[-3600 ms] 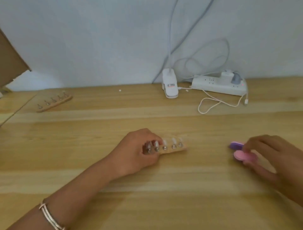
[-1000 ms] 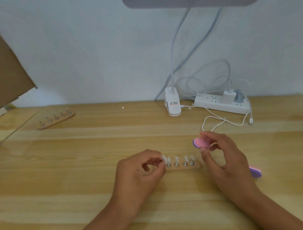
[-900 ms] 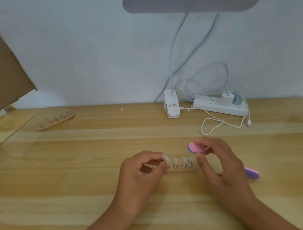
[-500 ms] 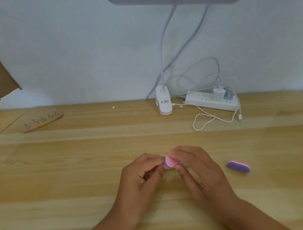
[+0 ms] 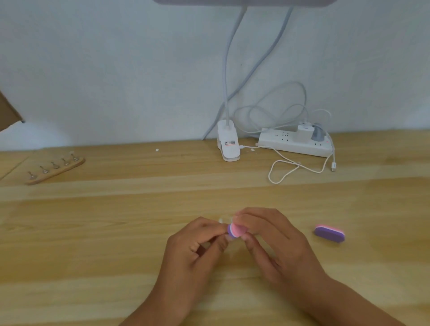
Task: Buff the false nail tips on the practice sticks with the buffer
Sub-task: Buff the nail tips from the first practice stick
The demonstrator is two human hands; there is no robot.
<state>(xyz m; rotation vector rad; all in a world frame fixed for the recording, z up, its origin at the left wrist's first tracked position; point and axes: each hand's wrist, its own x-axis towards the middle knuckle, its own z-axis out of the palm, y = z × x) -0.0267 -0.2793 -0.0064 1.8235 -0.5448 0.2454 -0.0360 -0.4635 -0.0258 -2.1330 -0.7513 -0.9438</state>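
Left hand (image 5: 193,253): low centre of the table, back turned up, fingers curled. Thumb and forefinger are closed together in a pinch at the purple end of the buffer. A sliver of pale, translucent false nail tip (image 5: 222,219) shows just beyond the fingertips. Whatever carries the tip is covered by the fingers.

Right hand (image 5: 277,244): immediately right of the left hand, knuckles nearly touching it. Fingers above and thumb below are clamped on the buffer.

Buffer (image 5: 236,230): small rounded block, pink face with purple layer. It is held between the two hands above the table, and its left end meets the left fingertips at the nail tip. Motion blur hides the exact contact.

Second buffer (image 5: 330,233): same type, purple side toward the camera. It lies flat on the table to the right of the right hand, apart from it.

Table (image 5: 116,232): light wood planks, running back to a pale wall.

Wooden strip (image 5: 55,171): far left, lying at a slant, carrying a row of five small metal stands. Too small to tell whether tips sit on them.

Lamp clip (image 5: 229,146): white, at the back edge, with a thin neck rising to the lamp head (image 5: 244,1) at the top border.

Power strip (image 5: 286,144): white, right of the clip against the wall, plugs inserted near its right end.

White cable (image 5: 282,171): looped loosely on the table in front of the strip.

Cardboard (image 5: 8,114): brown corner at the left edge.
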